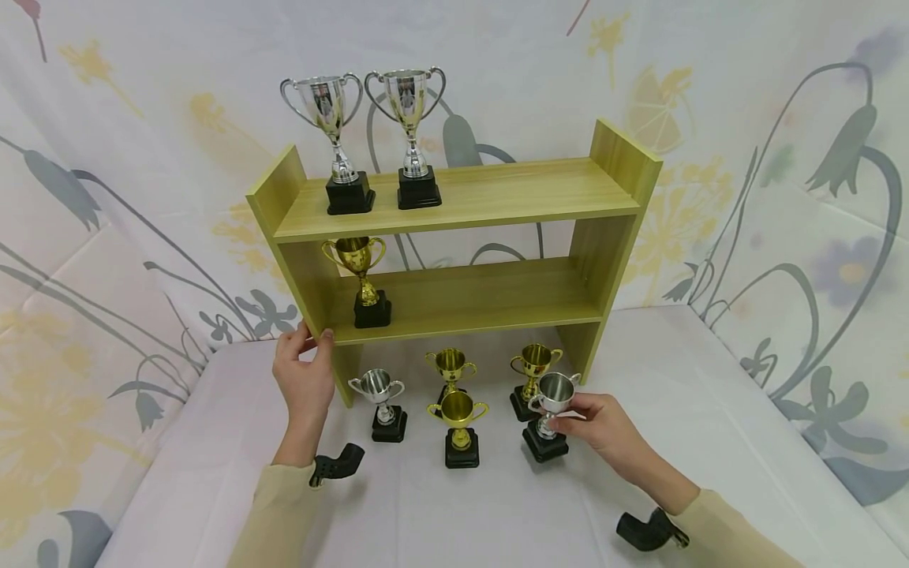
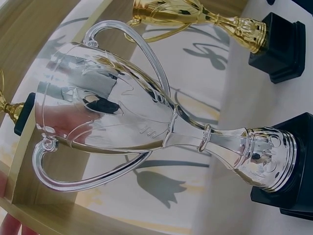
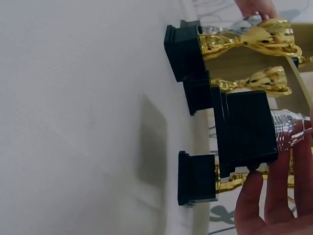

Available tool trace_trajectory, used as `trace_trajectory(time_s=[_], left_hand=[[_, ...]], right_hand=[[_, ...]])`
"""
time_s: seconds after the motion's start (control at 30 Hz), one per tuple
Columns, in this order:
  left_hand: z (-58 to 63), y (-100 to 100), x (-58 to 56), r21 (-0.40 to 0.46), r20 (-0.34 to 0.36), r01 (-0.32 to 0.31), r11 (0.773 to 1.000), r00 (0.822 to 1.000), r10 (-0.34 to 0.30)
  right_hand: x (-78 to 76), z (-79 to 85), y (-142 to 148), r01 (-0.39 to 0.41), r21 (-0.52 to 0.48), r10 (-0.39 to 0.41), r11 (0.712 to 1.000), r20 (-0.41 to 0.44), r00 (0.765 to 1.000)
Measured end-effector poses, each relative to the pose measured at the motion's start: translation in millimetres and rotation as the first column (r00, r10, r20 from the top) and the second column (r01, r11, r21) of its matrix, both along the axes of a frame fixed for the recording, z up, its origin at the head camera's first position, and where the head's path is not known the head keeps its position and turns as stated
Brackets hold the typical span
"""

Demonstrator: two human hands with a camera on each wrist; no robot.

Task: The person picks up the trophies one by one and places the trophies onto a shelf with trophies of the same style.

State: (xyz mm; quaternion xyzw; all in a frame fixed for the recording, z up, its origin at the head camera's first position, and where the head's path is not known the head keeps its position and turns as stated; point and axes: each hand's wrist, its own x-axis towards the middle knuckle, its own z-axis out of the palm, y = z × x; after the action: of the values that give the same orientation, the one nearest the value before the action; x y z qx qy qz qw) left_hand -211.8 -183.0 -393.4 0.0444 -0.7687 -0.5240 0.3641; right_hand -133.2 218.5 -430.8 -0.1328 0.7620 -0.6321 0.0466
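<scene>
Gold trophy (image 1: 537, 359) just behind the held cup; two more gold trophies (image 1: 460, 412) and another silver trophy (image 1: 379, 386) stand to its left. Middle board (image 1: 490, 296) of the wooden shelf runs from its gold trophy (image 1: 359, 256) to the right side panel (image 1: 596, 260). Right hand (image 1: 604, 430) pinches the small silver trophy (image 1: 557, 392) by its stem before the shelf's right end: two-handled, black-based, tilted, raised off the table (image 1: 682, 371). Left hand (image 1: 305, 383), thumb and fingers curled, grips the left side panel (image 1: 298, 280).

Silver trophy cup (image 1: 556, 394) in right hand (image 1: 605, 430): glossy, metallic. Shelf unit (image 1: 490, 298) at left hand (image 1: 305, 383): smooth wood-grain. Tablecloth (image 1: 433, 513) between: matt.
</scene>
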Motion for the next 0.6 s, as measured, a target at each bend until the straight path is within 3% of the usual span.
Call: trace_trajectory(time_s=[0.6], left_hand=[[1.1, 0.7, 1.3, 0.016, 0.004, 0.009, 1.0, 1.0, -0.01]], right_hand=[[0.7, 10.8, -0.1, -0.004, -0.042, 0.002, 0.999, -0.052, 0.999]])
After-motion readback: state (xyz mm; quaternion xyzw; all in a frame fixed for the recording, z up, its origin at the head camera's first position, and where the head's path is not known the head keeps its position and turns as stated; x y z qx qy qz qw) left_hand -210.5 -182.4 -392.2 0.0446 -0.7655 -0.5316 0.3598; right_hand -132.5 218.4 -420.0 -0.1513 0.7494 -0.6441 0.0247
